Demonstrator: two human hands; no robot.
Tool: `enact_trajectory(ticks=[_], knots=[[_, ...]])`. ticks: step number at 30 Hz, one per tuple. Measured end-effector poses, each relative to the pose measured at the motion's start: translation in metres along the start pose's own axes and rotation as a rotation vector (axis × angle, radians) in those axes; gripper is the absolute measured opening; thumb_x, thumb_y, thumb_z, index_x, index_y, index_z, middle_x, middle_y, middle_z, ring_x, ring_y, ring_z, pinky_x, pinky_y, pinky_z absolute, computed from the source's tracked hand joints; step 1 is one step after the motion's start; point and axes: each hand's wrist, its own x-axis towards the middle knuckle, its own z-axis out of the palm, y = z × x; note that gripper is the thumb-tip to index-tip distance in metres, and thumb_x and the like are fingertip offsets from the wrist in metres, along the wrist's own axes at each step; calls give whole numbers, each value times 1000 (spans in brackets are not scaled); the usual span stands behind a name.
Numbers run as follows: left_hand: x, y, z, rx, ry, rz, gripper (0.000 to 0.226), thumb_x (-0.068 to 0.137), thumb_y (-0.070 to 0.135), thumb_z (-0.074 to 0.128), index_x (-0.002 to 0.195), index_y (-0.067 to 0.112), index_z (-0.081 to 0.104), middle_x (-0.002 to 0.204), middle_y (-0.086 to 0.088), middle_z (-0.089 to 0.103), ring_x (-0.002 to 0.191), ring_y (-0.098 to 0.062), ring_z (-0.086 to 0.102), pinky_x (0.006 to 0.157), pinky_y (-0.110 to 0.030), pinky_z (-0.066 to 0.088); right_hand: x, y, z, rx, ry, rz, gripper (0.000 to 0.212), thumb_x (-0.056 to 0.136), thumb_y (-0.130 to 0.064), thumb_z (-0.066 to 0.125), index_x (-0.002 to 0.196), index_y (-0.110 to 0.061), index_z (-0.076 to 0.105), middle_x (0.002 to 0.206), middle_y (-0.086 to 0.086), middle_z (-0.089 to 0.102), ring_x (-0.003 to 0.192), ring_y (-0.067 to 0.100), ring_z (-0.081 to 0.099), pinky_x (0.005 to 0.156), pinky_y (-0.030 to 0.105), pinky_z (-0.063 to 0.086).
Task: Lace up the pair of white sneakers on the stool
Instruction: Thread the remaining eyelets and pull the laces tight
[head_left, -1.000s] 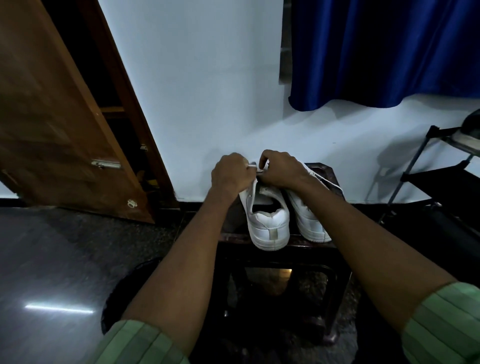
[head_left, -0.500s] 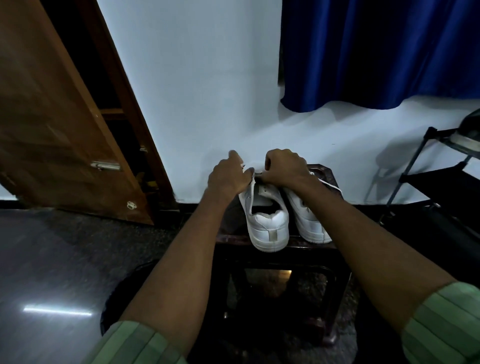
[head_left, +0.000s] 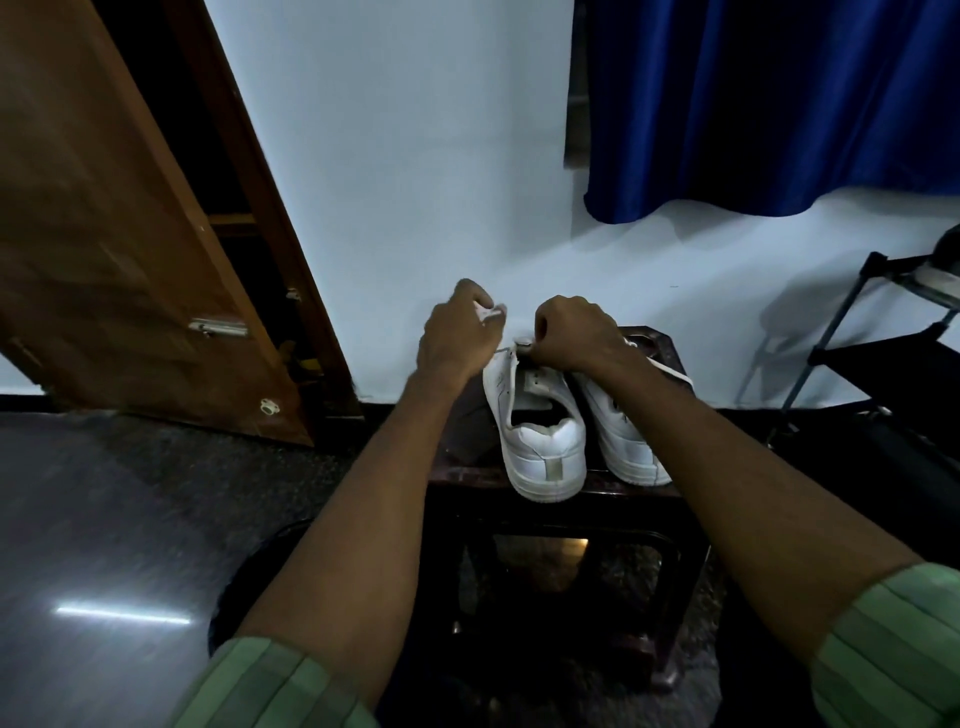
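Observation:
Two white sneakers stand side by side on a dark stool (head_left: 467, 475), heels toward me. My left hand (head_left: 457, 332) is raised above the left sneaker (head_left: 540, 441) and pinches a white lace end (head_left: 491, 313). My right hand (head_left: 571, 332) is curled over the front of the left sneaker and pinches the lace at its eyelets. The right sneaker (head_left: 623, 441) lies partly under my right forearm, and a loose lace (head_left: 670, 370) trails from it over the stool's far edge. The toes of both shoes are hidden by my hands.
The stool stands against a white wall (head_left: 415, 156). A wooden door (head_left: 104, 234) hangs open at the left, a blue curtain (head_left: 779, 104) hangs at the upper right, and a black metal rack (head_left: 883, 338) stands at the right. Dark polished floor (head_left: 104, 519) lies at the left.
My left hand has lifted up and away to the left, drawing the lace end out from the left sneaker. My right hand stays on the shoe's front.

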Motion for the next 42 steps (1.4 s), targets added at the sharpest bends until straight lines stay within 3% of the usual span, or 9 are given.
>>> enact_trajectory(ticks=[2, 5, 10, 14, 20, 27, 32, 38, 42], knots=[[-7, -1, 6, 168, -132, -35, 35, 94, 46, 62, 117, 19, 60, 111, -4, 64, 103, -25, 61, 87, -36, 49, -1, 0, 0, 11, -5, 8, 35, 77, -50, 78, 84, -17, 69, 89, 5, 70, 85, 28, 65, 72, 32, 47], [-10, 8, 8, 326, -175, -21, 34, 94, 46, 60, 101, 14, 70, 109, -10, 70, 106, -33, 66, 84, -35, 47, -3, 1, -1, 11, 14, 18, 42, 79, -56, 75, 85, -15, 69, 88, 5, 68, 84, 29, 63, 73, 31, 47], [-1, 16, -2, -533, -117, -121, 47, 94, 43, 61, 62, 8, 59, 59, -4, 58, 49, -14, 54, 64, -37, 50, -2, -1, 0, -52, 2, -6, 36, 80, -46, 79, 89, -13, 67, 94, 7, 70, 89, 30, 65, 73, 32, 47], [3, 1, -8, 61, 13, 198, 56, 108, 47, 40, 73, 14, 68, 78, 2, 72, 78, -18, 67, 85, -38, 47, -2, -2, -7, 119, -10, -131, 35, 77, -29, 78, 109, -20, 66, 112, 4, 59, 95, 22, 60, 82, 33, 46], [3, 6, -9, 52, 141, 321, 42, 102, 47, 47, 79, 22, 72, 82, 2, 61, 84, -20, 58, 81, -37, 44, -16, -23, -29, 819, -184, -107, 15, 88, -3, 61, 97, 1, 72, 79, 11, 71, 56, -1, 57, 51, 17, 41], [1, 14, -35, -909, -18, -205, 35, 98, 32, 58, 66, 16, 57, 56, 0, 56, 58, -20, 47, 61, -32, 37, -1, -10, -26, 1095, 88, 241, 16, 93, -10, 65, 100, 0, 75, 85, 10, 77, 50, 11, 46, 40, 18, 31], [-1, 4, -22, -168, -56, 108, 42, 100, 42, 55, 73, 15, 71, 59, -1, 62, 55, -13, 51, 60, -31, 38, -2, -8, -34, 764, -148, -218, 23, 87, -7, 78, 109, -11, 74, 97, 6, 77, 84, 8, 70, 62, 16, 52], [3, 1, -28, -294, -58, -11, 38, 103, 40, 56, 74, 22, 73, 40, 12, 44, 46, -5, 43, 64, -30, 35, 5, -5, -30, 883, 132, 120, 35, 104, -21, 56, 74, -11, 71, 51, -15, 56, 45, -2, 45, 51, 18, 36], [1, -2, -26, -343, -95, -28, 39, 104, 43, 56, 75, 21, 73, 41, 11, 40, 41, -4, 39, 60, -29, 35, 9, 6, -25, 655, 195, 69, 11, 95, -28, 70, 86, -21, 74, 82, -14, 70, 78, 2, 64, 75, 30, 51]])
